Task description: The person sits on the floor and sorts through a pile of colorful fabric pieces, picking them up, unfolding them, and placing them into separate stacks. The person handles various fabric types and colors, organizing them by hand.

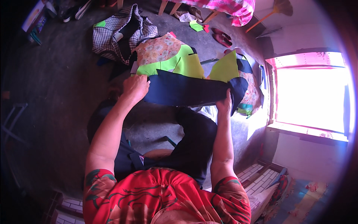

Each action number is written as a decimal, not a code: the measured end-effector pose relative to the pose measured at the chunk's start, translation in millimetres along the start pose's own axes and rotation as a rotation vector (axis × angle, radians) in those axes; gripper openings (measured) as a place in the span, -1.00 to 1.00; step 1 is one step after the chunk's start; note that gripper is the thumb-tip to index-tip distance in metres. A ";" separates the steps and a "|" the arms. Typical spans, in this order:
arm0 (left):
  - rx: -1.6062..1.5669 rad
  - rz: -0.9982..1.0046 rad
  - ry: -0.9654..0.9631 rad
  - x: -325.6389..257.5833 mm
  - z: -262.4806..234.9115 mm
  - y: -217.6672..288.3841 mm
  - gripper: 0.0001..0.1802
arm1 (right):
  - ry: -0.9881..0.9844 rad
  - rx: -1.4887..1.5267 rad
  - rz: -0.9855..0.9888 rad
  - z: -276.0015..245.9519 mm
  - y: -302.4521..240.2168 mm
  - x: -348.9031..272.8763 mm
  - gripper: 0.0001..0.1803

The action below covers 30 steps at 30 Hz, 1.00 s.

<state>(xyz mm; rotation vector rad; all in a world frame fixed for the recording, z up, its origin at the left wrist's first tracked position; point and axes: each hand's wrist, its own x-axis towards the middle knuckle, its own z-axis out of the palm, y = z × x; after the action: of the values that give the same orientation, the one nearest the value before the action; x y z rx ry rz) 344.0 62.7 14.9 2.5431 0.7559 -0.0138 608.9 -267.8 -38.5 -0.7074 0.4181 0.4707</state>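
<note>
Holding a dark cloth panel (182, 89) spread wide over a grey floor (48, 86)

Bare and dull, the floor runs back to a table or bench draped in pink checked cloth (238, 9); a bright window (309, 97) opens in the pale wall (305, 153) at right, with a broom (282, 7) near the top. The left hand (136, 87) is closed, its fingers curled over the panel's left corner; the right hand (224, 102) pinches the right end, thumb on the near face, the other fingers mostly hidden; the panel hangs between them, just beyond the person's knees. Counted out: one panel held; two yellow-green pieces (190, 65) rising behind it; two areas of floral fabric (160, 50), one beyond the left hand, one right of the right hand; one black-and-white checked cloth (108, 35), crumpled farther left; one pair of dark red shoes (222, 37) beyond the pieces.
</note>
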 end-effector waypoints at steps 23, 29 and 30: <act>-0.035 -0.009 -0.012 0.9 -2.3 -3.6 -0.76 | -0.167 -0.069 0.325 16.3 26.5 -8.0 -0.74; -0.044 -0.003 -0.014 -0.5 -1.7 -5.7 -0.76 | -0.142 -0.032 0.214 -5.1 14.6 5.0 -0.70; -0.042 -0.009 -0.020 0.5 -2.8 -5.5 -0.76 | -0.097 -0.017 0.255 -2.9 18.1 5.8 -0.70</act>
<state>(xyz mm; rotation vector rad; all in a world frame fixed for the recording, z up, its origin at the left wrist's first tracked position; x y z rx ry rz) 341.2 68.2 14.8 2.4957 0.7520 -0.0265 603.2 -256.3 -52.7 -0.6477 0.4154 0.7471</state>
